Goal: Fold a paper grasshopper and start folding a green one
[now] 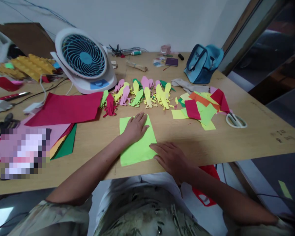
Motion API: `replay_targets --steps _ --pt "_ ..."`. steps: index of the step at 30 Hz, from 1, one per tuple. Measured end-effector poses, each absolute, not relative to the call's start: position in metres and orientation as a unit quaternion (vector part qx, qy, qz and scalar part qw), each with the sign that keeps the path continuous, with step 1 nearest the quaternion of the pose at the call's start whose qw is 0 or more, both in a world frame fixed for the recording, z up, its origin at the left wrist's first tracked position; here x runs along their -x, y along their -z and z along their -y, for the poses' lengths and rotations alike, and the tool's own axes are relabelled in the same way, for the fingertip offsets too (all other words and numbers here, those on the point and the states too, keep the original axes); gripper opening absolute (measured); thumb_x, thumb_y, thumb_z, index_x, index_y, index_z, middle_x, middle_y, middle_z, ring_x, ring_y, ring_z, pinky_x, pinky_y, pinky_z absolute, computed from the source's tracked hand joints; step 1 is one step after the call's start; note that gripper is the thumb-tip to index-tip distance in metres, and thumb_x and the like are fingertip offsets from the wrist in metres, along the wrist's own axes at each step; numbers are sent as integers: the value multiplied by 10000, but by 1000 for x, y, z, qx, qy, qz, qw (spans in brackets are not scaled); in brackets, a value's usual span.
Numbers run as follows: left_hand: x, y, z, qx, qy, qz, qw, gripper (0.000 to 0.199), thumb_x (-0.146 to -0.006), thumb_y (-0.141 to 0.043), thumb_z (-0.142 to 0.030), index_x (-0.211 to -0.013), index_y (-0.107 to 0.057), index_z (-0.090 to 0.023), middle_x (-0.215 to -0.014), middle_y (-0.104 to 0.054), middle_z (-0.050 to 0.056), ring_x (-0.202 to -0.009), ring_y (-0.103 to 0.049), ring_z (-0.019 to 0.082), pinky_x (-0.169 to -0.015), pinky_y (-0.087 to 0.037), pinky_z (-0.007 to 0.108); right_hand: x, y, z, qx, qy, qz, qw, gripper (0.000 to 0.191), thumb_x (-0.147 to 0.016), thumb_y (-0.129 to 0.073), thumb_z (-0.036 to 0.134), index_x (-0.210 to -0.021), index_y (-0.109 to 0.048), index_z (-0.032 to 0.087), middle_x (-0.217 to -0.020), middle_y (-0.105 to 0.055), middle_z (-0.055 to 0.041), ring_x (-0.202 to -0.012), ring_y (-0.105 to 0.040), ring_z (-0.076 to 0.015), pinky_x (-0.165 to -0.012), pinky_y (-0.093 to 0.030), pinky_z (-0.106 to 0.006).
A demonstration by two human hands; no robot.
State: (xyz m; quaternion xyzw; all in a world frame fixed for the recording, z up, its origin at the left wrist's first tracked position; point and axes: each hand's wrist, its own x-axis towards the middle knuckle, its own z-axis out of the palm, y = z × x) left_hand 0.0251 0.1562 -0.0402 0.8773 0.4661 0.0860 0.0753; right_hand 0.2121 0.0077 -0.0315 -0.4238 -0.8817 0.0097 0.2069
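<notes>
A lime-green sheet (pixel 137 149) lies flat near the front edge of the table. My left hand (pixel 135 127) rests on its upper part, palm down with the fingers stretched out. At the sheet's right edge, my right hand (pixel 168 157) lies with its fingers extended, the fingertips touching the sheet's edge. Neither hand grips anything. Beyond the sheet, a row of cut pink, yellow, green and red pieces (pixel 148 95) stretches across the table. To the right is a pile of coloured scraps (pixel 206 113), with white-handled scissors (pixel 236 121) beside it.
A white fan (pixel 83 59) stands at the back left, near a large red sheet (pixel 68 108) and stacked coloured sheets (pixel 66 146). A blue bag (pixel 203 64) sits at the back right. Black-handled scissors (pixel 5 124) lie far left. The table's front edge is close to my body.
</notes>
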Motion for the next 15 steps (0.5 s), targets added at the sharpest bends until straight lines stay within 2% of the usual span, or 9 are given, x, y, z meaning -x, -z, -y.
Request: replay_targets --steps 3,8,12,15 --pt "-17 40 -162 -869 -126 -473 78 547 -1006 -379 -358 -1513 -373 -154 -1602 -354 140 -1486 -324 285 -1190 -293 529 -211 26 -21 411 15 898 159 327 -973 -494 166 -1287 -583 144 -1309 -654 -129 -1144 -588 -266 -941 -468 -425" --pt "2 39 -167 -843 -164 -504 86 518 -1017 -342 -361 -1484 -410 -148 -1569 -412 137 -1473 -347 286 -1199 -253 556 -208 28 -35 379 -4 917 126 420 -989 -529 322 -1372 -526 150 -1416 -589 -112 -1236 -523 -270 -999 -431 -426" --pt "10 37 -171 -824 -173 -529 109 499 -1013 -353 -347 -1462 -442 -149 -1536 -458 147 -1455 -378 292 -1190 -256 577 -204 36 -39 365 41 924 105 314 -987 -506 188 -1289 -583 146 -1329 -650 -118 -1099 -586 -233 -895 -438 -394" --pt "14 37 -176 -815 -213 -522 133 477 -998 -377 -354 -1415 -499 -156 -1499 -500 154 -1415 -431 302 -1176 -275 590 -204 33 -42 354 65 927 108 226 -969 -516 140 -1154 -644 155 -1178 -709 -114 -967 -613 -214 -807 -426 -371"
